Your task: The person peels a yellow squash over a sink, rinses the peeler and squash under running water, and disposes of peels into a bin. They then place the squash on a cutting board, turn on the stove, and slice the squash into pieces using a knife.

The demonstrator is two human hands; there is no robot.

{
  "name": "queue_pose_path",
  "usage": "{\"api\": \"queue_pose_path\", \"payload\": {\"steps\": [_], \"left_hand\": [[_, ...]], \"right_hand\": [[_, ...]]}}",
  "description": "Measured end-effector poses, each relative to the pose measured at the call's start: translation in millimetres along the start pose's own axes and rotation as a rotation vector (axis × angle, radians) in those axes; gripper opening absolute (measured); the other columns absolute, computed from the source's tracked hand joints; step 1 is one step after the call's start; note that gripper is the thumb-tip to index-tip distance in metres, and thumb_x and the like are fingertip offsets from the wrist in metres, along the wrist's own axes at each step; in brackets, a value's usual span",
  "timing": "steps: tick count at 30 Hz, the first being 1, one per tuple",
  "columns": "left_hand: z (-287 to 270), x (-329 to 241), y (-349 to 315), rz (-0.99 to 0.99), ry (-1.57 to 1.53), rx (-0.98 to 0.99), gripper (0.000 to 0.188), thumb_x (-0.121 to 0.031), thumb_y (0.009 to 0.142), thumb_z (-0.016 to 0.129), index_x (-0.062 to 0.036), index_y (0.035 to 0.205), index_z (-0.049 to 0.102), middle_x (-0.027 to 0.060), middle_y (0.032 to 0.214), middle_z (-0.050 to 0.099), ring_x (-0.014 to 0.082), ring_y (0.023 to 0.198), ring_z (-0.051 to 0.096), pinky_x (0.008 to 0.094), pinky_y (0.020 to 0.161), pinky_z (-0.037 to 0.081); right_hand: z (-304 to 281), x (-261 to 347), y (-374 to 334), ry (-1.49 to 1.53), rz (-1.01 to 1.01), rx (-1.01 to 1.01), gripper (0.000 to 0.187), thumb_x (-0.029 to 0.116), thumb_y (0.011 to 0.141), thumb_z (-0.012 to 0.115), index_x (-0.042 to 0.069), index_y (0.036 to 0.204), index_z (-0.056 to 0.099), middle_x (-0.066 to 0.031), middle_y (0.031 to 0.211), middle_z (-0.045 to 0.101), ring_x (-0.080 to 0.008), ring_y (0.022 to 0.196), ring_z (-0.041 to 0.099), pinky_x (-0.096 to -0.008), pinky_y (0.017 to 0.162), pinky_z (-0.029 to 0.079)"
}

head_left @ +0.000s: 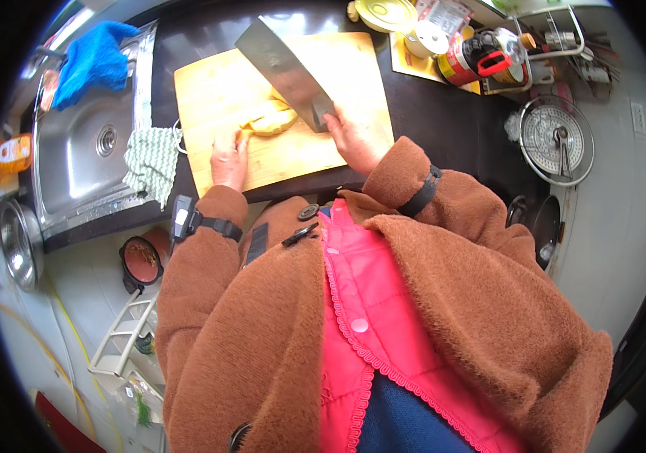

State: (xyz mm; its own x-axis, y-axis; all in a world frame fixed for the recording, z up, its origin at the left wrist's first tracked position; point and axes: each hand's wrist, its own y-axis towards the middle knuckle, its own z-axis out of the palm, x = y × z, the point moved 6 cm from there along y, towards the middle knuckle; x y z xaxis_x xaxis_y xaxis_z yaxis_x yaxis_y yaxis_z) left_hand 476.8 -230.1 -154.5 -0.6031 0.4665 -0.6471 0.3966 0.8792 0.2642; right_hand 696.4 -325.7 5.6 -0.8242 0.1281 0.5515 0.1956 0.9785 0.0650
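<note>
My right hand (pixel 355 137) grips the handle end of a cleaver (pixel 284 69). Its broad grey blade is raised and tilted up to the left over the wooden cutting board (pixel 338 68). Just left of the handle, yellow food (pixel 268 121) lies on the board in an irregular lump, partly hidden behind the blade; its exact kind is unclear. My left hand (pixel 228 160) rests at the board's near left, fingers bent and closed at the left end of the yellow food.
Left of the board are a checked cloth (pixel 149 160) and a steel sink (pixel 81 162) with a blue towel (pixel 96 60) over its edge. Bottles and a white cup (pixel 426 39) stand at the back right. A round metal strainer (pixel 557 141) is at the right.
</note>
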Motion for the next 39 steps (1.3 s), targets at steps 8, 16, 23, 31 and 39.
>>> {"api": "queue_pose_path", "payload": {"steps": [8, 16, 23, 31, 39], "left_hand": [[9.2, -74.9, 17.1, 0.496, 0.174, 0.203, 0.042, -0.004, 0.08, 0.068, -0.0145, 0.121, 0.066, 0.0086, 0.131, 0.059, 0.0322, 0.113, 0.058, 0.042, 0.096, 0.047], [29.7, -67.5, 66.5, 0.478, 0.294, 0.257, 0.032, -0.006, 0.081, 0.068, -0.0163, 0.111, 0.071, 0.006, 0.132, 0.06, 0.0309, 0.122, 0.053, 0.0422, 0.1, 0.041], [47.9, -136.2, 10.1, 0.768, -0.006, 0.402, 0.026, -0.01, 0.074, 0.072, -0.0109, 0.1, 0.065, 0.0095, 0.1, 0.063, 0.0289, 0.093, 0.06, 0.0417, 0.082, 0.047], [72.4, -123.7, -13.4, 0.64, 0.059, 0.616, 0.02, -0.006, 0.077, 0.064, -0.0097, 0.097, 0.063, 0.0103, 0.094, 0.059, 0.0322, 0.088, 0.058, 0.0406, 0.079, 0.048], [15.7, -103.6, 72.7, 0.504, 0.217, 0.144, 0.025, -0.005, 0.081, 0.069, -0.0088, 0.105, 0.064, 0.0096, 0.113, 0.062, 0.0297, 0.101, 0.06, 0.0427, 0.088, 0.046]], "right_hand": [[-23.1, -60.9, -32.4, 0.071, 0.24, -0.062, 0.016, 0.015, 0.095, 0.059, -0.001, 0.095, 0.055, -0.0234, 0.076, 0.063, -0.042, 0.072, 0.063, -0.0449, 0.063, 0.05], [-32.5, -91.0, -53.2, 0.112, 0.341, -0.068, 0.018, 0.012, 0.094, 0.06, 0.0, 0.104, 0.051, -0.0234, 0.084, 0.068, -0.0415, 0.08, 0.067, -0.0432, 0.066, 0.054], [-32.2, -100.9, -61.0, 0.153, 0.332, -0.082, 0.019, 0.015, 0.094, 0.059, 0.001, 0.105, 0.053, -0.023, 0.085, 0.068, -0.0412, 0.08, 0.067, -0.0448, 0.068, 0.054], [-31.1, -103.8, -61.2, 0.201, 0.316, -0.08, 0.02, 0.019, 0.094, 0.057, 0.004, 0.106, 0.055, -0.0218, 0.086, 0.069, -0.0416, 0.08, 0.067, -0.049, 0.07, 0.054], [-26.2, -113.3, -67.5, 0.193, 0.341, -0.069, 0.019, 0.01, 0.093, 0.061, -0.001, 0.105, 0.052, -0.0239, 0.086, 0.068, -0.0407, 0.082, 0.067, -0.0418, 0.067, 0.054]]}}
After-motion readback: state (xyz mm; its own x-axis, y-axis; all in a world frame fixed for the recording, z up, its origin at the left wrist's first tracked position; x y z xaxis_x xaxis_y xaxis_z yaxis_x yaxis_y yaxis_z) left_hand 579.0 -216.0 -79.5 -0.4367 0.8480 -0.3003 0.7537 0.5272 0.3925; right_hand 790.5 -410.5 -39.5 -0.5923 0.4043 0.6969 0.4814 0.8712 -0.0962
